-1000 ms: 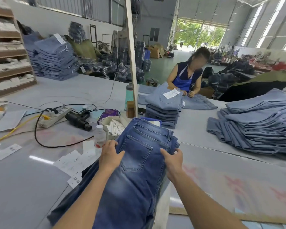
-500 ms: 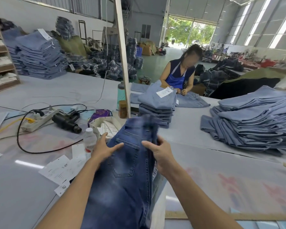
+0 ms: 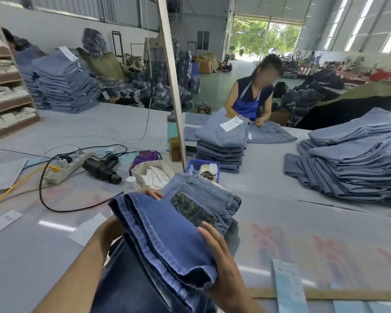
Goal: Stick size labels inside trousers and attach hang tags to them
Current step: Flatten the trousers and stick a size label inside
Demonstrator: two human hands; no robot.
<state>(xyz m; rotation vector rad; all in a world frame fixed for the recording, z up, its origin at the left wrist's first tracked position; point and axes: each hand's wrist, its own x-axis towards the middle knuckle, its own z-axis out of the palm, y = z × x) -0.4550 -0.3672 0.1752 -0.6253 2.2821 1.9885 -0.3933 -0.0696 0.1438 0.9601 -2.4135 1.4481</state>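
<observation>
While both hands clamped the folded jeans [image 3: 167,231] above the near table [image 3: 303,240] edge | left hand [image 3: 113,227] gripped under the fold, right hand [image 3: 221,260] curled round the hem end | risk: loose layers could slip and unfold, likely hiding the waistband [image 3: 203,184] for labelling | cause: one-sided grip

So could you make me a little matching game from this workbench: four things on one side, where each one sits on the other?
Things:
1. dark blue jeans
2. black tool
3. blue tray
4. green bottle

Places:
A. beside the white power strip
B. just beyond the jeans' waistband
C. held in both hands
D. behind the slanted pole

Pairs: 1-C, 2-A, 3-B, 4-D. The left hand and right hand grip the folded jeans.
</observation>
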